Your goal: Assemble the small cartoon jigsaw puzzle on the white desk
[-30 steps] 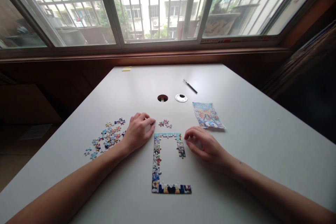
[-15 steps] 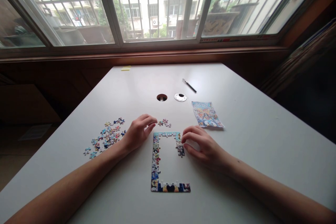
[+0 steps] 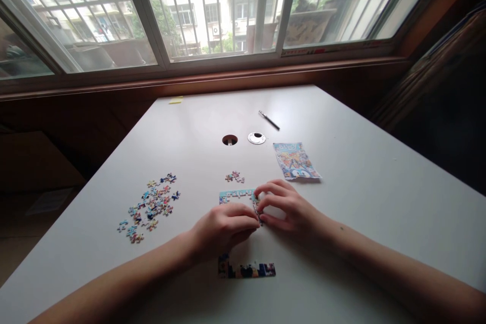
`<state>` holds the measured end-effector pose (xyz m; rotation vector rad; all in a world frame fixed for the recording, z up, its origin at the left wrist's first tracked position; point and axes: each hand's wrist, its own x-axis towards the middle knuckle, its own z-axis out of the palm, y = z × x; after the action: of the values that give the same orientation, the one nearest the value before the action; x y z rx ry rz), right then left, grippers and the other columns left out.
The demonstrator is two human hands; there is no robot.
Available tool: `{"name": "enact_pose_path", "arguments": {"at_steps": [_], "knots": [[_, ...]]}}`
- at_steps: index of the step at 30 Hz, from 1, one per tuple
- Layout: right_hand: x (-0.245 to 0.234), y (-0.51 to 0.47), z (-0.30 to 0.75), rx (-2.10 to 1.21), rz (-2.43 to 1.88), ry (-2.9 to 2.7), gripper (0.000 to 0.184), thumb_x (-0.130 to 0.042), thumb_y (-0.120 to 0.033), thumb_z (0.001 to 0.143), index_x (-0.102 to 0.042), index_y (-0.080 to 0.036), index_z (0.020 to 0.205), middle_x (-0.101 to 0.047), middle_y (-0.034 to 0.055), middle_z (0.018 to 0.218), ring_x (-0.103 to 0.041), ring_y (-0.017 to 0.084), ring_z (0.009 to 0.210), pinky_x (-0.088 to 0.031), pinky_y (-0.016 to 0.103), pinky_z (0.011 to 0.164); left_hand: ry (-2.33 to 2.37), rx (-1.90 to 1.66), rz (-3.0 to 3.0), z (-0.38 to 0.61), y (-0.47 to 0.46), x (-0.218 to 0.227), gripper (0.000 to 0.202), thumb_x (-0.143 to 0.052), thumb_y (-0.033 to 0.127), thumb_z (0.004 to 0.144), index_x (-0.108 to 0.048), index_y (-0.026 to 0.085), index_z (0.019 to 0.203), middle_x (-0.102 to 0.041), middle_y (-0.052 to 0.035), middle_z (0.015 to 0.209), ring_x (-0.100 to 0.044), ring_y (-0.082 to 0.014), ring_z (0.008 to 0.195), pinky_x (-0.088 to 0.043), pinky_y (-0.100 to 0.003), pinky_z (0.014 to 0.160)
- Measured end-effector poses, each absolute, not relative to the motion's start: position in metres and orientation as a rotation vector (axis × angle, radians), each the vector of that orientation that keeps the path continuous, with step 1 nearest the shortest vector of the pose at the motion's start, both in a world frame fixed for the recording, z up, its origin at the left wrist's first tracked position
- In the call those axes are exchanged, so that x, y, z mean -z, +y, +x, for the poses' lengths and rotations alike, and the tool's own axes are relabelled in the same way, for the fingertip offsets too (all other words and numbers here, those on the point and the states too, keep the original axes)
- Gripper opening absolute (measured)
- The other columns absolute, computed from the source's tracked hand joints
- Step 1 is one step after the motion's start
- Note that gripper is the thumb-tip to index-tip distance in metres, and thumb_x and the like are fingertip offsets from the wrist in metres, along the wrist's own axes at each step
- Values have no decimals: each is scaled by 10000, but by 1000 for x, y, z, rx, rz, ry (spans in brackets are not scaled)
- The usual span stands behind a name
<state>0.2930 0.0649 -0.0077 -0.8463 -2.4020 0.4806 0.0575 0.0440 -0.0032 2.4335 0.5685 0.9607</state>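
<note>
A partly joined jigsaw puzzle lies on the white table, mostly as a border; my left hand covers much of its left side and middle. My left hand reaches over it, fingers pinched together at the right-hand strip on a puzzle piece that is almost wholly hidden. From the right, my right hand grips the upper right edge of the border, its fingers curled and thumb against the strip. Just beyond the top edge sit a few loose puzzle pieces. Farther left is a spread pile of puzzle pieces.
A printed picture sheet lies beyond my right hand. Behind it are a black pen-like tool, a round metal cover and a cable hole in the table. Yellow tape marks the far edge, below a barred window.
My left hand has moved right and nearer, from beside the few loose pieces to the puzzle's right strip. My right hand stays at that strip. The view has shifted slightly.
</note>
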Motion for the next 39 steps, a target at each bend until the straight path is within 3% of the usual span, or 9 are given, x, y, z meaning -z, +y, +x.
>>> {"name": "enact_pose_path", "arguments": {"at_steps": [5, 10, 16, 30, 39], "knots": [[11, 66, 293, -473, -838, -2377, 34, -664, -233, 870, -677, -255, 893, -644, 47, 1134, -542, 229, 1070, -458, 417, 924, 505, -909, 2487, 58, 41, 3, 182, -543, 93, 931, -674, 148, 1045, -705, -102, 1018, -675, -159, 923, -586, -262, 820], [12, 66, 292, -476, -845, -2372, 53, -663, -196, 857, -664, -247, 871, -642, 41, 1128, -538, 224, 1050, -447, 407, 925, 484, -879, 2568, 60, 37, 1, 177, -547, 73, 921, -672, 144, 1024, -708, -90, 986, -667, -158, 873, -580, -268, 767], [9, 64, 292, -484, -852, -2373, 45, -659, -206, 865, -670, -248, 878, -644, 43, 1121, -540, 224, 1047, -445, 412, 926, 504, -920, 2512, 61, 35, 6, 189, -540, 83, 932, -666, 155, 1054, -681, -99, 1091, -671, -156, 966, -583, -241, 836], [13, 66, 292, -463, -848, -2373, 36, -666, -201, 853, -652, -234, 857, -646, 44, 1116, -536, 223, 1044, -431, 397, 929, 492, -749, 2742, 66, 42, 7, 151, -558, 162, 969, -683, 154, 1052, -718, -67, 1035, -601, -186, 987, -547, -335, 876], [12, 66, 291, -456, -848, -2374, 48, -671, -198, 848, -639, -233, 845, -646, 36, 1113, -534, 218, 1035, -429, 386, 921, 563, -633, 2881, 67, 41, 5, 174, -492, 169, 1006, -655, 156, 1064, -705, -62, 1037, -598, -181, 1023, -517, -333, 905]]}}
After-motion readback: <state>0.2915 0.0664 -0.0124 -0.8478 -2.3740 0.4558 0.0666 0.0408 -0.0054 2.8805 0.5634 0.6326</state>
